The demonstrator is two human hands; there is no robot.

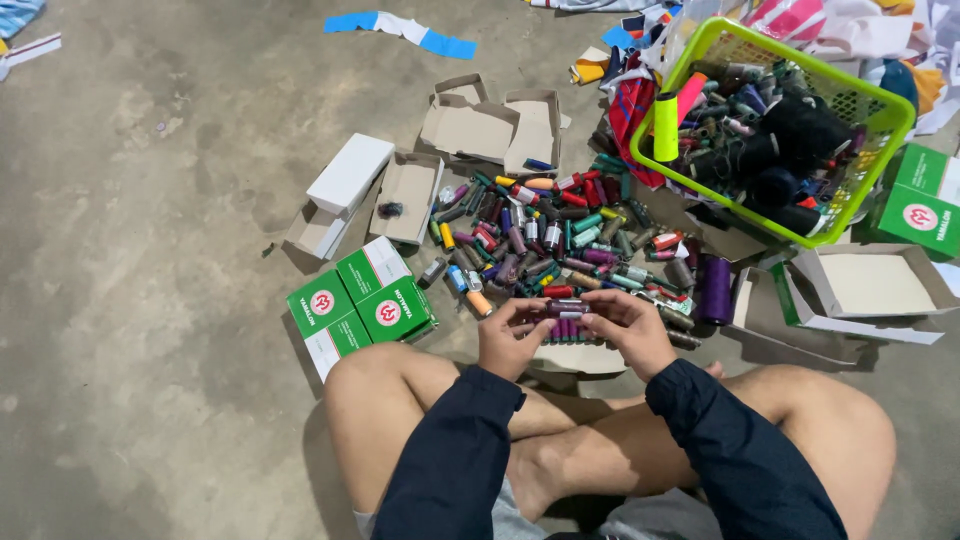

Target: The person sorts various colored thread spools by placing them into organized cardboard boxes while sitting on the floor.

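Purple thread spool (566,308) lying crosswise, left-right

Lime-green basket (872,108) holding dark and black cones, many-coloured thread spools (560,240) left of it, purple cone (714,289) below it, green-and-white boxes (362,302) far left, navy sleeves (450,460), grey mottled floor (150,200)

- Concrete floor (150,300): matt, rough, blotchy grey.
- Basket (868,100) beyond the spool pile: glossy lime plastic mesh.
- Spool pile (560,240): wound thread, faintly sheened, on plastic cores.
- Open boxes (480,125) behind the pile: matt brown cardboard inside.
- Green boxes (360,300) left of the pile: smooth printed card.
- Sleeves (460,450): dark matt cloth.
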